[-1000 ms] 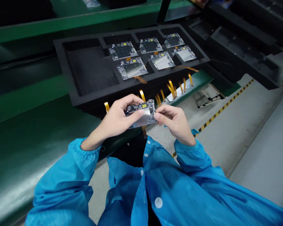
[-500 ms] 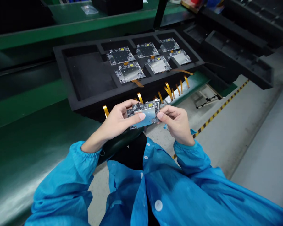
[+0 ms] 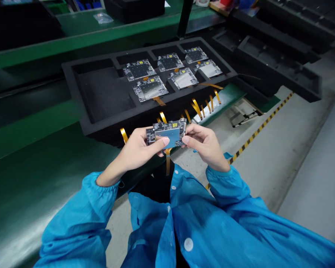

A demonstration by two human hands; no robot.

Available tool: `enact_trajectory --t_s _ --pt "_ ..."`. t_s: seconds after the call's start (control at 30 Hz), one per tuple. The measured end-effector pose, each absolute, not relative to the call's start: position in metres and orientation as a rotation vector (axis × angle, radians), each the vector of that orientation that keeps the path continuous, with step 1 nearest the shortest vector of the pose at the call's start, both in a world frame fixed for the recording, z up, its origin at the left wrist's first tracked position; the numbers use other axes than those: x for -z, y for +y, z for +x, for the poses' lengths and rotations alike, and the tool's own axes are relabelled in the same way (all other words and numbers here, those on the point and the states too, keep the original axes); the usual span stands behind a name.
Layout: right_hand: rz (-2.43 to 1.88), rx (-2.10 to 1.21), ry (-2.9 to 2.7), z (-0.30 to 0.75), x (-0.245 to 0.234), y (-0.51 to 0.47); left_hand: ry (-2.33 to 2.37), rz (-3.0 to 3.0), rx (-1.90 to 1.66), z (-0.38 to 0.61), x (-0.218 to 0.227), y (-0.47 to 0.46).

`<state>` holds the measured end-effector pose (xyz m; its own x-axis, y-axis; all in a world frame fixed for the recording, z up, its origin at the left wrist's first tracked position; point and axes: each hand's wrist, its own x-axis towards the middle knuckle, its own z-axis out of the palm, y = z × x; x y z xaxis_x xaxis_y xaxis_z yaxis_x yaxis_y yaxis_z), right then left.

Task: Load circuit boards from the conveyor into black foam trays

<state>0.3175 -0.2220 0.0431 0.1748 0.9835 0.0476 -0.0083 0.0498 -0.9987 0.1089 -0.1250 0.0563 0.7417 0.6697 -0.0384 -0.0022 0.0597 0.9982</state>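
Between my two hands is a circuit board with a silver metal shield and a yellow label, held up in front of the tray. My left hand grips its left side, thumb lying on the shield. Thumb and fingers of my right hand pinch the board's right edge. From under the board an orange flex cable hangs down. Just beyond, a black foam tray holds several similar boards, among them one with a shiny shield. The fingers behind the board are partly hidden.
Orange flex cables stick out along the tray's front side. The tray rests on a green bench. More black trays are stacked at the right. A yellow-black floor stripe runs along the right. A clear plastic bag lies on the back shelf.
The board in my hands is turned slightly, and its flex cable now hangs visibly below it. Both hands keep their hold. The whole view has shifted a little.
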Motion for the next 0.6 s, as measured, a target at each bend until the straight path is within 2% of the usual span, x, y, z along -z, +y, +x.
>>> enact_trajectory --t_s 0.2,0.6 --pt "-1.249 -0.958 -1.105 0.319 -0.037 -0.225 0.630 1.481 -0.527 0.107 -0.059 -0.133" --pt "-1.117 -1.080 -1.171 0.303 -0.042 -0.214 0.749 1.566 -0.724 0.073 -0.079 -0.153"
